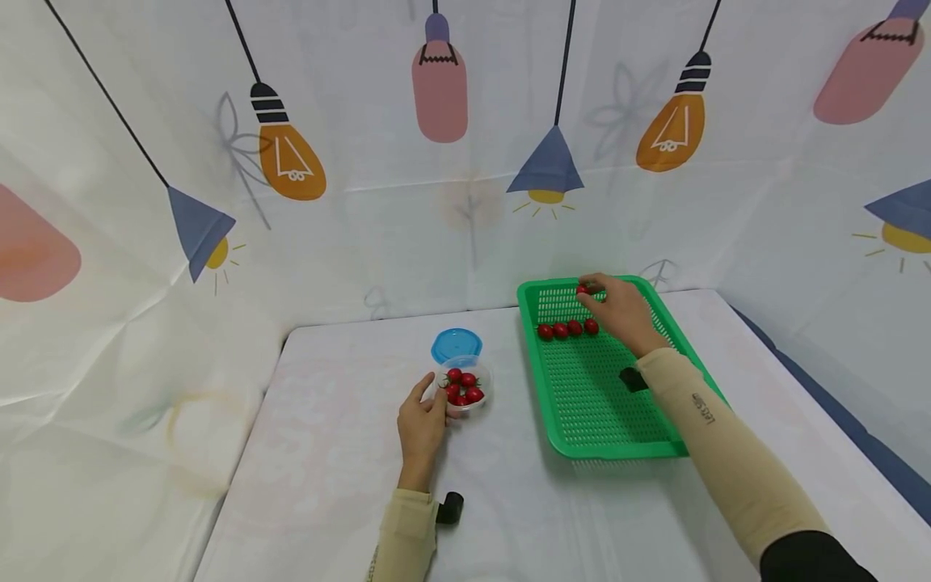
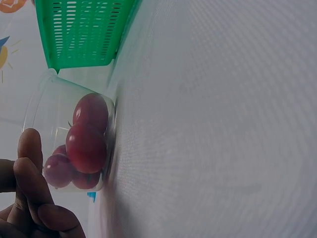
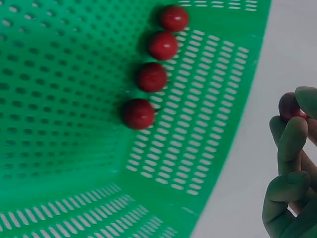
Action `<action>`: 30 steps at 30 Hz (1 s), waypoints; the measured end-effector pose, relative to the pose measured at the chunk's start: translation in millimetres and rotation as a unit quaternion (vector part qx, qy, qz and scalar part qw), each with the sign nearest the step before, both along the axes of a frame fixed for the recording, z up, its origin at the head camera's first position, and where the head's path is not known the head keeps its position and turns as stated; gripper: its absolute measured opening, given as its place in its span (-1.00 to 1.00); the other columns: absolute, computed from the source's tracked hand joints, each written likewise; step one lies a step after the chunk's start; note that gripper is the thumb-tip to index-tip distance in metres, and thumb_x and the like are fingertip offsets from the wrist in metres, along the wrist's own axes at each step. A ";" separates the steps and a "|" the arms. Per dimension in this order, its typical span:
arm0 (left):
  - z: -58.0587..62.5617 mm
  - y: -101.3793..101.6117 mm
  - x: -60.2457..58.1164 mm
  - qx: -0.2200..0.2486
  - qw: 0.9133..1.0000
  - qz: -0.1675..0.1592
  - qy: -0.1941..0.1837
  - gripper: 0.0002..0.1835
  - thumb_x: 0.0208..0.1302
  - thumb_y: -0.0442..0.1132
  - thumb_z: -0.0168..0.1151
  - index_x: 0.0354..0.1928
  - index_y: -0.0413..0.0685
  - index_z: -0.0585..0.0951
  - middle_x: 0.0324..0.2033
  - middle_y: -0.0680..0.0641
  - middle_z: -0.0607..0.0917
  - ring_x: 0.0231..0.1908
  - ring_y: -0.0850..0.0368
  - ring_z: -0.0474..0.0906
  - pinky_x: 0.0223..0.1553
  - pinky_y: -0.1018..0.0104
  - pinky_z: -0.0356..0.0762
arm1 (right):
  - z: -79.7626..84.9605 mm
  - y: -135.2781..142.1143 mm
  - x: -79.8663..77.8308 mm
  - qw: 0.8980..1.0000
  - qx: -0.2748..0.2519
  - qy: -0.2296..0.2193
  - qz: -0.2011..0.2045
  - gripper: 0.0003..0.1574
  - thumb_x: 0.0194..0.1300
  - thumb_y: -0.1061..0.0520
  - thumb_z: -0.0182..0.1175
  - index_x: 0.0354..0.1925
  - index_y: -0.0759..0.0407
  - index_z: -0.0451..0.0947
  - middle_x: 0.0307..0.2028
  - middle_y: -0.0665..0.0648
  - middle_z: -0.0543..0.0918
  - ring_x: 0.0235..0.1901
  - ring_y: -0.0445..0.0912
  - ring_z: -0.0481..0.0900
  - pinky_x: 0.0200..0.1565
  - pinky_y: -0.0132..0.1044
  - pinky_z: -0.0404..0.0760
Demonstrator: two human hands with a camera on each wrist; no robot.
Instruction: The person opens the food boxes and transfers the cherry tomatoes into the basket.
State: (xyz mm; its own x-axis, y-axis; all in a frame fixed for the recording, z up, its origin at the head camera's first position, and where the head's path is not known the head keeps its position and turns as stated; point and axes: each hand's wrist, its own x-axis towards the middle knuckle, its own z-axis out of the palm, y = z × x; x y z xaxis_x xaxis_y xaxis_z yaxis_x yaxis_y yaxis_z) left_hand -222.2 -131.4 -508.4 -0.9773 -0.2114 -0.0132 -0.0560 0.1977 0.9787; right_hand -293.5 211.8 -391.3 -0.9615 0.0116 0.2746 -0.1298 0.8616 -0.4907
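In the head view my left hand (image 1: 422,432) holds the side of a small clear plastic tub (image 2: 52,101), which stands on the table with several cherry tomatoes (image 1: 474,394) inside. The left wrist view shows my fingertips at the tub's rim. Over the far end of a green plastic basket (image 1: 591,396), my right hand (image 1: 624,315) pinches one cherry tomato (image 3: 288,106) between thumb and fingers. Below it, several more tomatoes (image 3: 152,77) lie in a row on the basket floor along its far wall.
A blue round lid (image 1: 456,345) lies on the white-covered table (image 1: 313,453) just behind the tub. The basket stands to the right of both. A white cloth printed with lamps (image 1: 378,234) hangs behind the table and along its sides.
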 end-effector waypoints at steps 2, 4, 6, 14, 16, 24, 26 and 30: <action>-0.4 -0.3 -0.2 0.002 1.000 -0.003 0.000 -0.55 0.45 -0.21 0.21 0.33 -0.09 0.54 -0.62 -0.04 0.73 -0.61 0.11 0.62 -0.50 0.38 0.50 | -5.4 4.6 -2.3 1.000 0.003 -0.004 -0.005 -0.55 0.48 0.03 0.20 0.24 0.17 0.56 0.03 0.31 0.70 -0.16 0.18 0.68 -0.26 0.08 0.59; -0.4 -0.6 -0.1 -0.001 1.000 -0.003 0.003 -0.55 0.45 -0.21 0.21 0.33 -0.10 0.54 -0.62 -0.04 0.73 -0.61 0.11 0.62 -0.51 0.38 0.49 | -10.8 9.0 -4.6 1.000 0.014 -0.006 -0.004 -0.56 0.47 0.05 0.21 0.22 0.20 0.56 0.02 0.33 0.70 -0.18 0.19 0.69 -0.28 0.08 0.60; -0.5 -0.7 -0.2 -0.007 1.000 -0.002 0.007 -0.55 0.45 -0.22 0.21 0.33 -0.12 0.54 -0.62 -0.05 0.73 -0.62 0.11 0.61 -0.51 0.38 0.48 | -16.5 12.7 -7.0 0.999 0.032 -0.008 -0.004 -0.56 0.47 0.07 0.22 0.22 0.23 0.55 0.00 0.34 0.70 -0.23 0.18 0.69 -0.34 0.04 0.61; 1.2 -0.4 0.6 0.001 1.000 -0.006 -0.003 -0.54 0.46 -0.20 0.19 0.35 -0.08 0.52 -0.60 -0.03 0.73 -0.58 0.09 0.62 -0.47 0.36 0.52 | -38.5 24.3 -12.1 0.997 0.065 -0.037 -0.017 -0.55 0.46 0.10 0.22 0.22 0.27 0.54 0.00 0.36 0.69 -0.34 0.12 0.68 -0.55 -0.11 0.55; 2.3 -0.3 0.9 -0.001 1.000 -0.008 -0.003 -0.54 0.47 -0.20 0.19 0.36 -0.09 0.52 -0.60 -0.03 0.74 -0.58 0.09 0.62 -0.46 0.35 0.52 | -42.0 26.3 -12.2 0.996 0.068 -0.048 -0.027 -0.56 0.46 0.09 0.21 0.22 0.25 0.54 0.00 0.35 0.68 -0.28 0.13 0.68 -0.51 -0.08 0.56; 1.7 -0.4 1.1 -0.006 1.000 -0.007 0.005 -0.54 0.46 -0.22 0.19 0.35 -0.13 0.52 -0.61 -0.04 0.73 -0.58 0.08 0.62 -0.48 0.37 0.51 | -54.7 38.7 -14.3 0.994 0.071 -0.074 -0.045 -0.57 0.47 0.08 0.20 0.19 0.26 0.54 -0.03 0.41 0.67 -0.42 0.11 0.63 -0.59 -0.11 0.51; 1.0 -0.6 0.9 -0.005 1.000 -0.006 0.003 -0.54 0.46 -0.21 0.19 0.35 -0.13 0.52 -0.61 -0.04 0.73 -0.58 0.07 0.62 -0.49 0.37 0.51 | -59.3 41.5 -15.5 0.993 0.073 -0.077 -0.046 -0.58 0.46 0.08 0.21 0.17 0.28 0.54 -0.06 0.42 0.68 -0.50 0.08 0.61 -0.61 -0.11 0.49; -0.2 -1.0 0.2 -0.002 1.000 -0.004 -0.004 -0.54 0.46 -0.19 0.20 0.35 -0.07 0.53 -0.61 -0.02 0.74 -0.58 0.06 0.64 -0.47 0.37 0.53 | -69.2 46.5 -17.8 0.992 0.086 -0.082 -0.052 -0.58 0.46 0.10 0.21 0.17 0.31 0.55 -0.09 0.42 0.69 -0.47 0.10 0.63 -0.60 -0.09 0.50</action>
